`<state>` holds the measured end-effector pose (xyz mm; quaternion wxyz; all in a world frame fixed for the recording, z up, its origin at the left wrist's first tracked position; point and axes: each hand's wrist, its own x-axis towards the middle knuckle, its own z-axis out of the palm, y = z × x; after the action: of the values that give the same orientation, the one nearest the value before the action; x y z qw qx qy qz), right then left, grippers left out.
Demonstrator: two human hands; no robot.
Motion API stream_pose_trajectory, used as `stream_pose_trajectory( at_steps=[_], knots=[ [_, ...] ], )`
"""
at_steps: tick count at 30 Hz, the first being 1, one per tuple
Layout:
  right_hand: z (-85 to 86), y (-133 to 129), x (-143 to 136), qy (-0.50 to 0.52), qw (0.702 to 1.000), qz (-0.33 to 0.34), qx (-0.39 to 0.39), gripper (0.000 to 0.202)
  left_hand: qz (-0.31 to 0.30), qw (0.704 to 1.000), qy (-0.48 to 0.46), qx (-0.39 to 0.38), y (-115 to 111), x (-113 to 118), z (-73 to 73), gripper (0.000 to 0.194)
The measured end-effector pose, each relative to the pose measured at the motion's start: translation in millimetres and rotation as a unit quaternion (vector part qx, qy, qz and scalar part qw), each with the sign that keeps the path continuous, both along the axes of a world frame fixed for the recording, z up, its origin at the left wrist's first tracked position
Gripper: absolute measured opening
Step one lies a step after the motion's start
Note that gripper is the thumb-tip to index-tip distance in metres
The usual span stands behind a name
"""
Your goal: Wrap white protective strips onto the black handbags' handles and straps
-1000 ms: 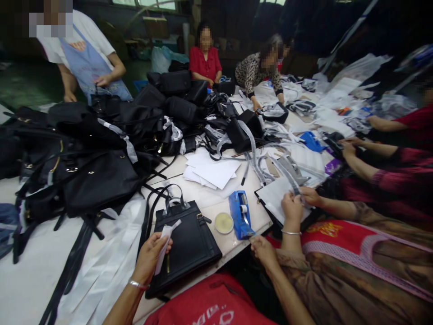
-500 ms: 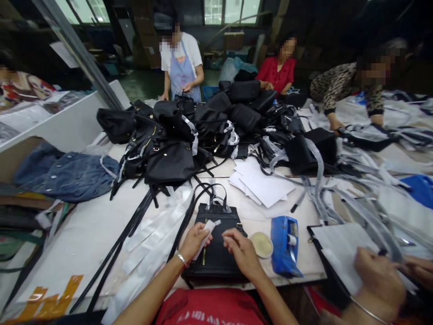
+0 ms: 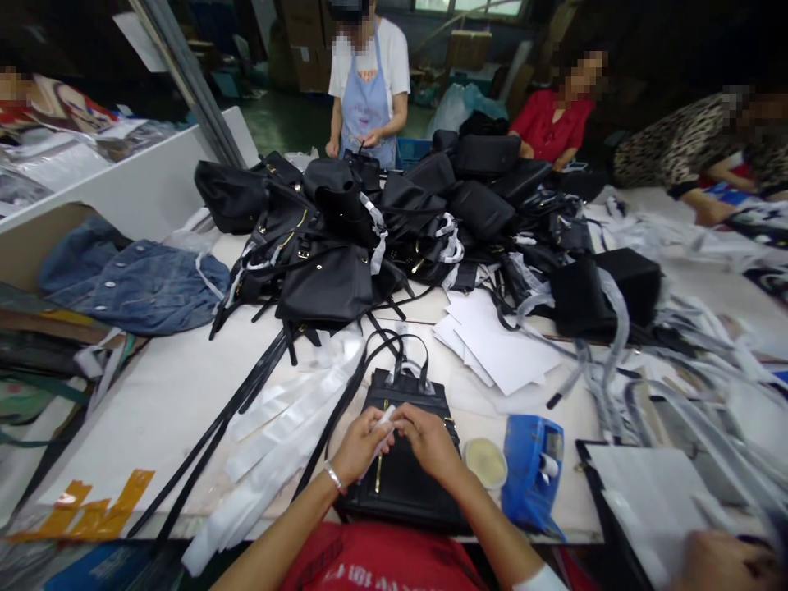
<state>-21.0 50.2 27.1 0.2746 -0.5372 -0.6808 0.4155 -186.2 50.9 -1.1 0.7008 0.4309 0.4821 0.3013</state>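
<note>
r hand (image 3: 426, 443) now in at white strip (image 3: 385, 417), was apart; l hand (image 3: 360, 445) grips it, r's hold unclear. prob 2-handed work now, black bag (image 3: 406, 488) below both.

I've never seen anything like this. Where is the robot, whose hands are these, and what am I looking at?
There is no robot here. Every picture comes from one camera on a person's head, looking forward and down. The left hand and right hand in the middle are the wearer's; the blurred hand at lower right is someone else's. The left hand holds a small white strip, and the right fingertips meet it there; whether they grip it is unclear. Beneath lies a black bag on a pale table. To its right are a round dish and a blue tape dispenser; beyond, a pile of black bags.
</note>
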Motion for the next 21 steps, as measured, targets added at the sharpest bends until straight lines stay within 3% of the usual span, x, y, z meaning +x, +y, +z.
stream_pose_trajectory(
  at_steps=[5,9,13,17,21],
  knots=[
    [-4.5,7,3,-0.075,0.997,0.014,-0.006,0.021,0.005,0.999,0.036,0.029,2,6,1.2,0.028],
    [-10.3,13,8,-0.092,0.995,0.001,-0.031,0.050,0.003,1.000,0.015,0.001,4,7,2.9,0.027],
    [-23.8,17,9,0.057,0.992,-0.053,-0.096,0.041,0.012,0.996,-0.052,-0.071,12,2,5.4,0.027],
    [-47.1,14,-5,0.240,0.947,-0.119,-0.177,0.029,0.044,0.979,-0.134,-0.145,18,1,6.2,0.026],
    [-67.9,16,-19,0.333,0.914,-0.111,-0.204,0.026,0.048,0.951,-0.209,-0.221,21,4,4.1,0.029]
  ],
)
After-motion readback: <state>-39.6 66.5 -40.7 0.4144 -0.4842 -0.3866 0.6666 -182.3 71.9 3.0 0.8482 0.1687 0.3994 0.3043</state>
